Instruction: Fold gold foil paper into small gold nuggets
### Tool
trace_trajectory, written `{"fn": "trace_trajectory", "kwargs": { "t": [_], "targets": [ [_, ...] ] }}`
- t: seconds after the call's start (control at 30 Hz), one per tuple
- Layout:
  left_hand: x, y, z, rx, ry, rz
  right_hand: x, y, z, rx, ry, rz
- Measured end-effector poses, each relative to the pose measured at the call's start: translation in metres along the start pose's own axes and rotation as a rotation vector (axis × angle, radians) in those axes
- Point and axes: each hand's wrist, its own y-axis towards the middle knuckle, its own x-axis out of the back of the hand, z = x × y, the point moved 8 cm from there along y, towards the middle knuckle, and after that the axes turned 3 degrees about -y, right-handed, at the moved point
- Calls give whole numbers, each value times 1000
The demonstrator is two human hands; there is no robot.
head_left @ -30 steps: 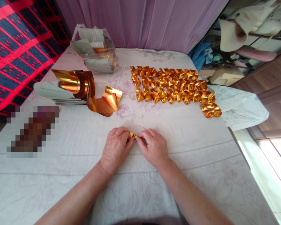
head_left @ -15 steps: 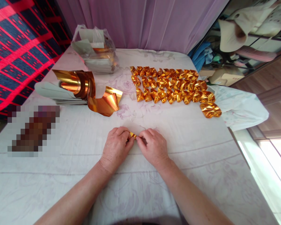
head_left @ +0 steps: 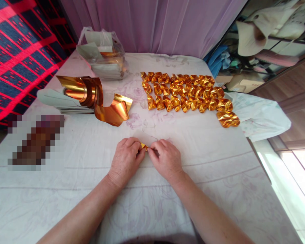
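Observation:
A small piece of gold foil paper (head_left: 143, 145) shows between my two hands, close above the pale cloth. My left hand (head_left: 127, 157) is closed on its left side, thumb and fingers pinching it. My right hand (head_left: 166, 157) pinches the other side with its fingertips. Most of the piece is hidden behind the fingers, so its full shape cannot be made out. Beyond my hands, to the right, several folded gold foil pieces (head_left: 185, 103) lie in rows. One short group of folded foil (head_left: 228, 119) sits apart at the near right end.
Loose gold foil sheets (head_left: 112, 113) curl off a stack of grey-backed paper (head_left: 58, 100) at the left. Behind stands a clear plastic bag (head_left: 104, 54) of more sheets. A white plastic bag (head_left: 264, 115) hangs by the right table edge. A blurred-out patch (head_left: 38, 142) lies left.
Both hands keep their pinch in nearly the same place. The gold foil paper between them shows a slightly different shape at the fingertips.

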Motion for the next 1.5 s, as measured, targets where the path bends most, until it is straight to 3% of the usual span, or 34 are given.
{"fn": "trace_trajectory", "kwargs": {
  "t": [0.87, 1.5],
  "targets": [
    [1, 0, 2, 28, 9, -2, 0, 0, 0, 5, 2, 10],
    [1, -4, 3, -44, -24, -9, 0, 0, 0, 14, 1, 6]
  ]
}}
